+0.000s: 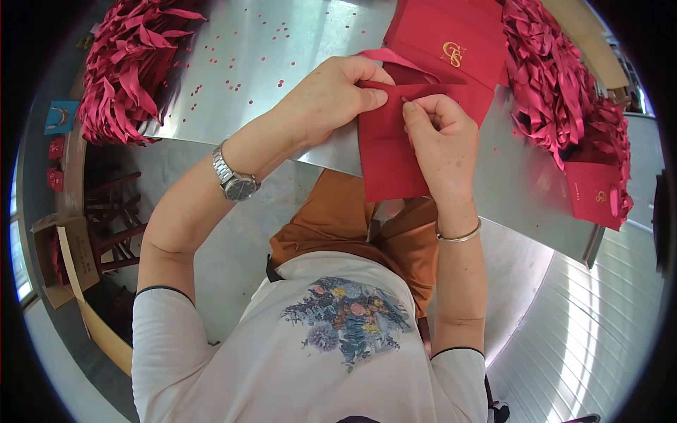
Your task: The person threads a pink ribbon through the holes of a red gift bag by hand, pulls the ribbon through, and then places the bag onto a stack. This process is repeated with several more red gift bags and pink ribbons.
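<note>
A red paper bag (392, 166) stands at the table's near edge, its lower part hanging past it. My left hand (342, 92) is closed on the bag's upper left edge, thumb outside and fingers toward the inside. A red ribbon (403, 60) arches from behind that hand over the bag's opening. At the bag's front, just below the rim, my right hand (444, 134) pinches a small red ribbon end between thumb and forefinger. Behind lies another flat red bag (430, 35) with gold letters.
Bundles of red ribboned bags are piled at the table's left (134, 67) and right (546, 77). Small red paper dots (281, 83) are scattered on the metal table (233, 106). A cardboard box (79, 254) and dark stools (116, 211) stand at the left.
</note>
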`<state>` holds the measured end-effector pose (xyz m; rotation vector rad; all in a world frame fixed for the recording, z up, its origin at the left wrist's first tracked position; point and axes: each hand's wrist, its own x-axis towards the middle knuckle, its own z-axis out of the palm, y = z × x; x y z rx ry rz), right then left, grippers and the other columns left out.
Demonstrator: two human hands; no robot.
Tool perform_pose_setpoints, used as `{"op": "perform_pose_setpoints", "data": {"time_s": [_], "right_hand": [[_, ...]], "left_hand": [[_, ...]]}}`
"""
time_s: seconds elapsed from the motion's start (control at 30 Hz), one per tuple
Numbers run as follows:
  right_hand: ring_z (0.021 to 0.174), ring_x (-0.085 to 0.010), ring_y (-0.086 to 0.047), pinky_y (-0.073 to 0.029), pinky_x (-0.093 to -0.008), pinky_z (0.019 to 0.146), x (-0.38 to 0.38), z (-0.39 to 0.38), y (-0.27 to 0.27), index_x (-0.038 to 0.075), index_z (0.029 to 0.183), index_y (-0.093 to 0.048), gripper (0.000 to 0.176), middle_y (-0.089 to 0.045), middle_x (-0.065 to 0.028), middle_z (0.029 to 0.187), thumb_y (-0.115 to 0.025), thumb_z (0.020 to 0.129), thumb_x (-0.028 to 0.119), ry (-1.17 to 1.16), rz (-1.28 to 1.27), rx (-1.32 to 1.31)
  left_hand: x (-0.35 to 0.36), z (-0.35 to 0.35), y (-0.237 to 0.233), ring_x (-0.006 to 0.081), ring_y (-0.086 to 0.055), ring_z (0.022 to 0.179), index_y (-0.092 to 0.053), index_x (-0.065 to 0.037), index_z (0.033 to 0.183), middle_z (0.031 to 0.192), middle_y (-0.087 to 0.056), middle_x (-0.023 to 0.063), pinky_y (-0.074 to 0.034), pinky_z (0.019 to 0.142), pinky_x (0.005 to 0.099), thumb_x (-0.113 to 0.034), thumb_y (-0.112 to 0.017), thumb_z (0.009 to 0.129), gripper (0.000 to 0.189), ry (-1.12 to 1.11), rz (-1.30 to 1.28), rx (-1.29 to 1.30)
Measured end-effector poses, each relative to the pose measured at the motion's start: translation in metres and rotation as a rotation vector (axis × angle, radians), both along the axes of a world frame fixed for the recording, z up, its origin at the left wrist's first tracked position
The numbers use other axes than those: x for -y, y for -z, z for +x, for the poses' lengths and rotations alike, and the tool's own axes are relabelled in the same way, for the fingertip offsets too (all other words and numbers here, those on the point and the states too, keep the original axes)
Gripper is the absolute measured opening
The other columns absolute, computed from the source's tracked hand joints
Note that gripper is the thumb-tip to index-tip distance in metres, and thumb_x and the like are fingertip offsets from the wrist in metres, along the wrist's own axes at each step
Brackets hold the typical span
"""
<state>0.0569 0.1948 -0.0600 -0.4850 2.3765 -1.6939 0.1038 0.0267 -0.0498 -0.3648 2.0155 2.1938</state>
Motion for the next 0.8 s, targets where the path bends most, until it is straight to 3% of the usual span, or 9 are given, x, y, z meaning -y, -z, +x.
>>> {"op": "perform_pose_setpoints", "data": {"time_s": [0.23, 0.47, 0.53, 0.6, 0.8], "right_hand": [[0.062, -0.0090, -0.060, -0.049, -0.0256, 0.060, -0.0013, 0.0012, 0.0027, 0.000, 0.083, -0.065, 0.011, -0.067, -0.0066, 0.069, -0.068, 0.083, 0.011, -0.006, -0.012, -0.023], [0.061, -0.0125, -0.061, -0.050, -0.0269, 0.061, 0.0021, 0.0040, 0.0038, 0.001, 0.082, -0.065, 0.011, -0.067, -0.0068, 0.069, -0.067, 0.084, 0.012, -0.003, -0.002, -0.091], [0.061, -0.0133, -0.061, -0.049, -0.0274, 0.060, 0.0019, 0.0038, 0.0032, 0.001, 0.081, -0.065, 0.011, -0.067, -0.0067, 0.069, -0.067, 0.084, 0.012, -0.019, -0.008, -0.116], [0.060, -0.0145, -0.061, -0.049, -0.0279, 0.059, 0.0005, 0.0030, 0.0031, 0.002, 0.081, -0.065, 0.011, -0.066, -0.0066, 0.068, -0.068, 0.083, 0.013, -0.093, 0.123, -0.180], [0.058, -0.0169, -0.061, -0.048, -0.0287, 0.058, 0.0024, 0.0046, 0.0040, 0.004, 0.080, -0.065, 0.010, -0.065, -0.0070, 0.067, -0.068, 0.082, 0.013, -0.056, 0.027, -0.149]], "left_hand": [[0.0018, -0.0035, -0.0064, 0.0031, -0.046, 0.071, -0.065, -0.002, 0.107, 0.090, -0.060, -0.0016, -0.036, 0.062, 0.0177, -0.001, -0.059, 0.088, 0.020, -0.018, 0.069, 0.090], [0.0004, -0.0046, -0.0028, 0.0033, -0.047, 0.073, -0.065, -0.002, 0.106, 0.090, -0.060, -0.0022, -0.036, 0.062, 0.0177, -0.002, -0.059, 0.088, 0.019, -0.021, 0.093, 0.097], [-0.0026, -0.0054, 0.0005, 0.0035, -0.048, 0.074, -0.065, -0.002, 0.106, 0.090, -0.060, -0.0021, -0.036, 0.062, 0.0176, -0.003, -0.059, 0.088, 0.018, -0.110, 0.084, 0.109], [0.0013, -0.0043, -0.0004, 0.0037, -0.048, 0.074, -0.065, -0.002, 0.106, 0.091, -0.061, -0.0017, -0.037, 0.061, 0.0179, -0.003, -0.060, 0.088, 0.018, -0.076, 0.076, 0.098], [0.0070, -0.0054, -0.0009, 0.0045, -0.049, 0.073, -0.064, -0.001, 0.106, 0.091, -0.062, -0.0003, -0.039, 0.063, 0.0197, -0.002, -0.062, 0.087, 0.019, -0.013, 0.054, 0.071]]}}
